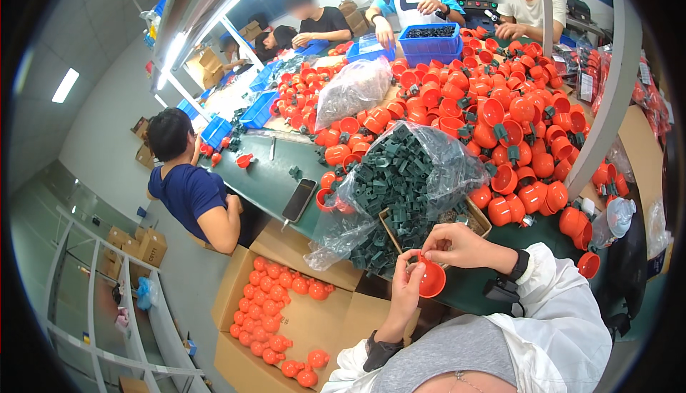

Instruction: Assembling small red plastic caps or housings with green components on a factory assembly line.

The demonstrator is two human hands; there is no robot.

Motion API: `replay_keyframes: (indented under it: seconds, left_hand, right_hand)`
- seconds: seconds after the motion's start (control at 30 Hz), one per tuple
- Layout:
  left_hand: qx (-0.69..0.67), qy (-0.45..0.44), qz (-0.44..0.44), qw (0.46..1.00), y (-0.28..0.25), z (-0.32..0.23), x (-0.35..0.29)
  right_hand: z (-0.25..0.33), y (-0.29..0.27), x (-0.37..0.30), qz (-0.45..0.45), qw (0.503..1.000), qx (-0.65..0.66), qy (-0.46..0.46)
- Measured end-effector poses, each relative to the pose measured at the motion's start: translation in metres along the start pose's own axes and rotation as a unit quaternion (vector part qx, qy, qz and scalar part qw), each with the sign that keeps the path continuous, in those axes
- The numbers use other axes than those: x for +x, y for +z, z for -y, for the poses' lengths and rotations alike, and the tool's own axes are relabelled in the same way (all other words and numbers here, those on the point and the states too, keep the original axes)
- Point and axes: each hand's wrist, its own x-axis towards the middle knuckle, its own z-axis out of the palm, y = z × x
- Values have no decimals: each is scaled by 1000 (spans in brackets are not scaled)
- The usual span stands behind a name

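Note:
Between my two hands is a small orange-red plastic cup [433, 283], its round open mouth turned up toward me. My left hand [406, 287] pinches it at its left upper edge. My right hand [457, 246] has thumb and forefinger closed at the cup's upper end, where any small part between the fingertips is too small to make out. Just beyond my hands, dark green plastic clips [389, 178] spill from a clear plastic bag [457, 168]. A small tray with a light rim [477, 216] lies beside them, partly hidden by my right hand.
A large heap of orange-red cups [493, 114] covers the bench beyond. Left of me, an open cardboard box [314, 321] holds several rounded orange-red pieces [266, 307]. A phone [299, 200] lies on the green bench. A white post [607, 93] stands at right. Co-workers sit around the bench.

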Motion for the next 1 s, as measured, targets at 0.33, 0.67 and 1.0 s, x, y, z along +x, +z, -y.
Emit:
replay_keyframes:
  seconds: [0.33,0.67,1.0]
  left_hand:
    - [50,-5,17,999,1,-4,0]
    - [-84,-25,-27,996,-9,-15,2]
    - [-51,-44,20,998,-7,-4,2]
  right_hand:
    - [-40,18,-2,-16,984,173,42]
    - [-29,-41,-3,-91,993,61,47]
    - [-50,-28,-17,-69,930,-360,19]
